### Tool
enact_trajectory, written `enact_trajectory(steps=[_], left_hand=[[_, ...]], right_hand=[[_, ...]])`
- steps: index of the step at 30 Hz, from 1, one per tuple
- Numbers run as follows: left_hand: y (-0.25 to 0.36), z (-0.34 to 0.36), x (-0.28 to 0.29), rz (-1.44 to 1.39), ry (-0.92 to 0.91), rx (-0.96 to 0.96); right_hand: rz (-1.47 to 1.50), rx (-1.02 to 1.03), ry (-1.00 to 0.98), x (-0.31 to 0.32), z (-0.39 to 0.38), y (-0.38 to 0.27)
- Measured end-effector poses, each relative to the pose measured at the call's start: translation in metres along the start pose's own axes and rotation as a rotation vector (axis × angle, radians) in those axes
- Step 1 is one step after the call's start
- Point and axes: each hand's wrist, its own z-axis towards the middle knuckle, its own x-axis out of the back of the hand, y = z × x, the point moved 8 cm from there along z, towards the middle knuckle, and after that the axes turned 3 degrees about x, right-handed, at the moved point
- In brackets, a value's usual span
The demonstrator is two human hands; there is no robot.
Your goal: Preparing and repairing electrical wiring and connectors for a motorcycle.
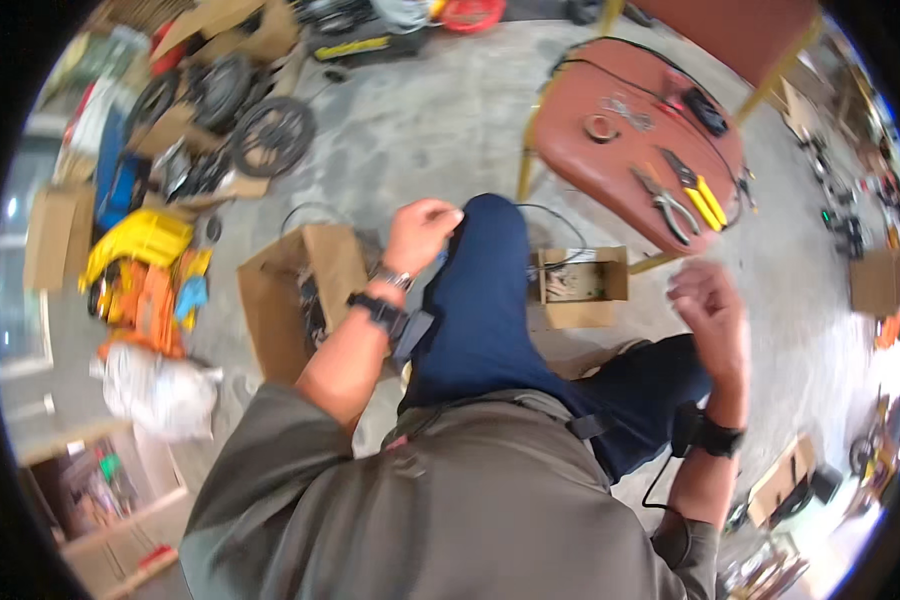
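Head view: person seated, dark blue trousers, olive shirt, knee (485, 260) raised mid-frame.

Left hand (422, 232) is at the knee, fingers curled shut in a pinch near the knee's left edge. Something thin seems to be between the fingertips; too small to tell what. Wristband plus black strap on that forearm.

Right hand (712, 305) is raised right of the knees, well apart from the left, blurred. Fingers loosely curled, nothing visible in it; can't tell whether it grips anything. Black strap on that wrist, cable hanging off it.

A thin black wire (555, 215) arcs from behind the knee toward the small open box (580, 285) on the floor just past the knee; loose bits inside, unclear.

A bigger open cardboard box (300, 290) stands left of the left forearm.

A red chair (610, 165) with a yellow frame is beyond the small box. On the seat: pliers (665, 205), yellow-handled cutters (698, 190), tape roll (600, 127), and a black cable looped round the seat edge.

Upper left: wheels (270, 135) and cardboard. Left edge: a yellow-orange machine (145, 270).
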Motion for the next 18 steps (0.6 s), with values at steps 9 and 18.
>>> enact_trajectory(steps=[9, 18], left_hand=[[-0.185, -0.053, 0.05, 0.777, -0.08, 0.16], [-0.263, -0.024, 0.013, 0.089, 0.015, 0.53]], right_hand=[[0.246, 1.065, -0.074, 0.023, -0.103, -0.251], [0.185, 1.206, 0.198, 0.086, -0.177, -0.282]])
